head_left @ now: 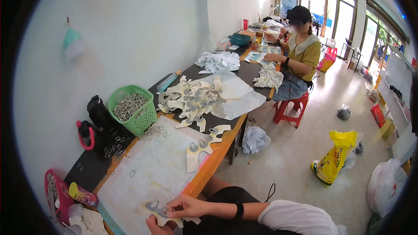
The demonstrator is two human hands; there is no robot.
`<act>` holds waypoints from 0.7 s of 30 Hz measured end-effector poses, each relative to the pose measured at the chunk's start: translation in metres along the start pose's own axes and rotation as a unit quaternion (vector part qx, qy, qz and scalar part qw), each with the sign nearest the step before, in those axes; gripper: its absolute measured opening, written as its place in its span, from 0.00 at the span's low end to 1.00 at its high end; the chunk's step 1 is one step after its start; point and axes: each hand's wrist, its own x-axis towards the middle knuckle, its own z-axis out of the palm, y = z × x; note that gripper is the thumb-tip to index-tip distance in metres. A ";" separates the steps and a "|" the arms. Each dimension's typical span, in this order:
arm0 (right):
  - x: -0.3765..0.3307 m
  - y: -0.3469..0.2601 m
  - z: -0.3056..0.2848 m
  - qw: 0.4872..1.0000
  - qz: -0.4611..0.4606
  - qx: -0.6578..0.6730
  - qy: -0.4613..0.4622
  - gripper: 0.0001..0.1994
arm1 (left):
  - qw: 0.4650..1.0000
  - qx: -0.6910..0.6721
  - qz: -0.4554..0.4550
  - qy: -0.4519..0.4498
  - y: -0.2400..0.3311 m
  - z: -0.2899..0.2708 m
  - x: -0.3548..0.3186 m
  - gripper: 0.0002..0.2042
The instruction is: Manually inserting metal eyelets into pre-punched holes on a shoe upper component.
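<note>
**Pale cut piece [162,218] being held at the sheet's [146,165] near edge**

The piece is being gripped from below by the left hand [159,228], thumb pressed near its edge, the rest cut off by the frame. From the right, the right hand [188,206] is being angled over it, fingertips drawn together; whether a ring is being pinched there cannot be told.

At far left, rings are being held in a pink basket [65,195], with a yellow-lidded can [82,195] beside it. The wall side is being blocked by a black bottle [101,114] and a ring-filled green basket [146,122]. The sheet's far end is being bordered by piled cut pieces [191,98].
</note>
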 end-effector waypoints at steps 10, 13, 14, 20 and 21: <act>0.008 -0.008 0.005 0.994 0.081 0.052 -0.043 0.14 | 0.986 0.158 -0.047 0.036 0.039 0.022 0.001 0.15; 0.005 0.002 0.006 0.990 0.022 0.130 0.043 0.16 | 0.990 0.114 -0.042 0.075 0.040 0.036 0.000 0.15; 0.006 0.000 -0.002 0.973 0.039 0.227 -0.002 0.16 | 0.991 0.081 -0.041 0.095 0.044 0.044 0.000 0.15; 0.003 -0.036 0.002 0.991 0.038 0.129 0.021 0.17 | 0.993 0.031 -0.034 0.109 0.043 0.039 0.005 0.16; 0.003 -0.036 0.001 0.994 0.040 0.095 0.027 0.20 | 0.993 0.036 -0.035 0.102 0.044 0.041 0.005 0.16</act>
